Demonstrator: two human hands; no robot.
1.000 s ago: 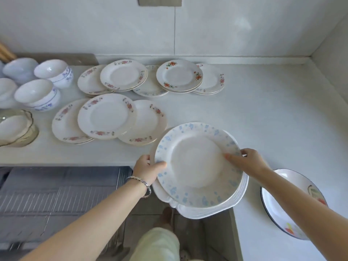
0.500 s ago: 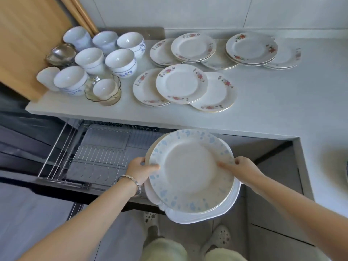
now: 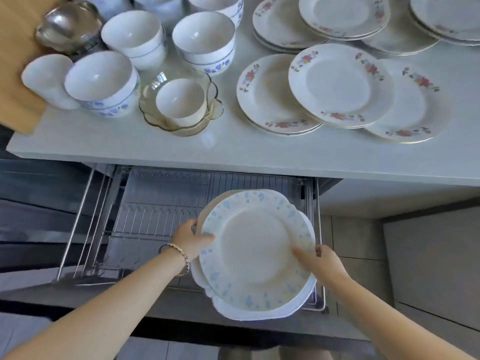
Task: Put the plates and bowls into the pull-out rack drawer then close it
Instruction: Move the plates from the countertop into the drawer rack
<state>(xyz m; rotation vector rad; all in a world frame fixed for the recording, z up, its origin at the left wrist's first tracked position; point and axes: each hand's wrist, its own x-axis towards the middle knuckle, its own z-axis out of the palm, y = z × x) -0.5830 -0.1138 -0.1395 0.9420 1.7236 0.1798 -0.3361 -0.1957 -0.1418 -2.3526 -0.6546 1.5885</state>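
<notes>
I hold a stack of large plates (image 3: pixel 255 252), the top one white with pale blue flowers, over the right part of the open wire rack drawer (image 3: pixel 155 214). My left hand (image 3: pixel 191 239) grips the stack's left rim, thumb on top. My right hand (image 3: pixel 323 263) grips its right rim. On the counter (image 3: pixel 207 149) above lie several red-flowered plates (image 3: pixel 340 83) in overlapping piles. Left of them stand several white bowls (image 3: pixel 204 38) with blue trim and a small bowl in a glass dish (image 3: pixel 181 102).
A wooden board (image 3: pixel 15 74) leans at the counter's left end beside a glass lid (image 3: pixel 68 26). The drawer's steel side rails (image 3: pixel 85 222) run along its left. Grey cabinet fronts (image 3: pixel 431 266) stand to the right, tiled floor below.
The stack has gone from the counter's edge down and over the open drawer. My view has dropped and swung left, closer to the rack. Both hands keep their grip.
</notes>
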